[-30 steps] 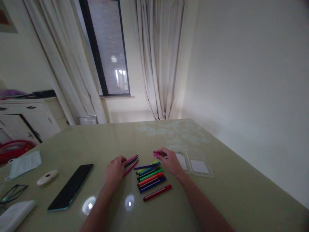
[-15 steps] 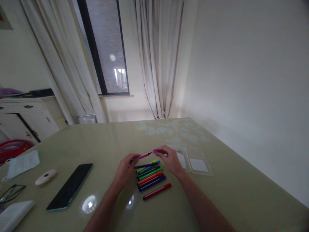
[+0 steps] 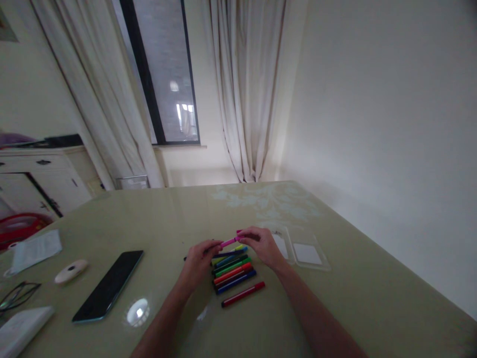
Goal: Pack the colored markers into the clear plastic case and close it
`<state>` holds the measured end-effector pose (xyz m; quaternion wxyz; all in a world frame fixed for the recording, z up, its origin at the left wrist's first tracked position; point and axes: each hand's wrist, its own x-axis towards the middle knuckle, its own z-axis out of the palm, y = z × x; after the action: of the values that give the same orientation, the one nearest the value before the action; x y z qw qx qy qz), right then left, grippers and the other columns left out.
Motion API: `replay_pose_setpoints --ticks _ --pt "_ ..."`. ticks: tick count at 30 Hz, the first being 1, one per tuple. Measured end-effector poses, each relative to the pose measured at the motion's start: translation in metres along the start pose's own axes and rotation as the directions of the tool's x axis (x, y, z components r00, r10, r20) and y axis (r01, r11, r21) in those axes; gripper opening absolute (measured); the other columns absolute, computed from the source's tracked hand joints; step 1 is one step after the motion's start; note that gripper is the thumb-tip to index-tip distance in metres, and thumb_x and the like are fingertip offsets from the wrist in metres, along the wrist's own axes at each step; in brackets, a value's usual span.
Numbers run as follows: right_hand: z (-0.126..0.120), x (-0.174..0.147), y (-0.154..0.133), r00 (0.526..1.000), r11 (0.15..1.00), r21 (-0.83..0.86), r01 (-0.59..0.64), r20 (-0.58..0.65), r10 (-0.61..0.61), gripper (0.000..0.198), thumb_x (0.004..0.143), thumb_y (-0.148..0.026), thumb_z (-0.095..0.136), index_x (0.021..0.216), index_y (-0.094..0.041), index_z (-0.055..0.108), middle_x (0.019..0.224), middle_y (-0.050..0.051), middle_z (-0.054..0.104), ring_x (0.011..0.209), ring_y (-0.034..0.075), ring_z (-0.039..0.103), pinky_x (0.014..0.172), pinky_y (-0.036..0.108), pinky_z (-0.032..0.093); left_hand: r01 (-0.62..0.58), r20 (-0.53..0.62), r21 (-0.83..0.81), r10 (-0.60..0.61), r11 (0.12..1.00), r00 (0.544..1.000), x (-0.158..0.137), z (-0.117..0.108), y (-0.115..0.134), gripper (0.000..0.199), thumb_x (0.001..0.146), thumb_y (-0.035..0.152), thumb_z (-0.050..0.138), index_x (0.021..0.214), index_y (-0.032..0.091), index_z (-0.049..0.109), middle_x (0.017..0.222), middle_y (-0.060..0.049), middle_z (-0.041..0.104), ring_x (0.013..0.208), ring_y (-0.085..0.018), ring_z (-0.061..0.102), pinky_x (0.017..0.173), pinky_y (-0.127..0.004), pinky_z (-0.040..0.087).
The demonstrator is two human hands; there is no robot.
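A pink marker (image 3: 228, 242) is held above the table between both hands. My left hand (image 3: 198, 259) is closed round its barrel, and a dark end shows past the left of the fingers. Pinched in the fingers of my right hand (image 3: 264, 246) is the pink cap (image 3: 239, 233), at the marker's tip end; the tip itself is out of sight. Just below my hands lies a row of several coloured markers, among them a green marker (image 3: 234, 267), an orange marker (image 3: 233, 274) and a blue marker (image 3: 236, 282). A red marker (image 3: 243, 294) lies apart, nearer to me.
An open clear plastic case (image 3: 322, 263) lies right of my right hand. To the left are a phone (image 3: 109, 286), a pale oval object (image 3: 70, 272), a face mask (image 3: 36, 251), a cable (image 3: 18, 294) and a white block (image 3: 26, 323). A wall borders the table's right side.
The cap and the marker's tip, apart before, have come together, and the dark tip is covered. My left hand has shifted slightly right with the barrel.
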<state>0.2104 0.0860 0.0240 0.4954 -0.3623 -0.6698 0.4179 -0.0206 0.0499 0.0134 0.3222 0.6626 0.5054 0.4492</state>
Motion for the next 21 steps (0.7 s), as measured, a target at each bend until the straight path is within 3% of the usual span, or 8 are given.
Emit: replay_pose_setpoints --ticks 6,12,21 --pt "-0.0008 -0.0013 -0.0004 0.999 1.000 -0.005 0.007 0.040 -0.007 0.023 0.078 -0.042 0.082 0.090 -0.023 0.083 0.092 0.008 0.080 0.091 0.025 0.074 0.083 0.037 0.058 0.045 0.006 -0.091 -0.044 0.995 0.999 -0.0013 0.0010 0.0000 0.036 0.085 0.046 0.061 0.101 0.019 0.080 0.088 -0.007 0.081 0.081 -0.024 0.075 0.077 -0.035 0.060" --pt "0.0013 -0.0030 0.0005 0.998 0.999 -0.028 0.037 0.049 -0.035 0.021 0.078 -0.041 0.081 0.088 -0.022 0.083 0.086 0.006 0.079 0.084 0.023 0.073 0.079 0.035 0.057 -0.013 0.012 0.029 0.013 0.999 1.000 -0.0037 0.0020 0.0077 0.034 0.089 0.042 0.058 0.098 0.020 0.082 0.078 -0.004 0.079 0.068 -0.019 0.068 0.067 -0.030 0.053" --pt "-0.0024 -0.0030 -0.0032 0.995 0.998 -0.067 0.020 0.097 -0.014 0.023 0.081 -0.044 0.078 0.090 -0.023 0.083 0.087 0.006 0.079 0.092 0.025 0.074 0.084 0.037 0.057 -0.033 0.021 0.124 0.030 0.992 0.999 -0.0053 0.0088 0.0050 0.035 0.096 0.042 0.053 0.105 0.022 0.080 0.085 -0.004 0.079 0.074 -0.022 0.070 0.071 -0.032 0.054"
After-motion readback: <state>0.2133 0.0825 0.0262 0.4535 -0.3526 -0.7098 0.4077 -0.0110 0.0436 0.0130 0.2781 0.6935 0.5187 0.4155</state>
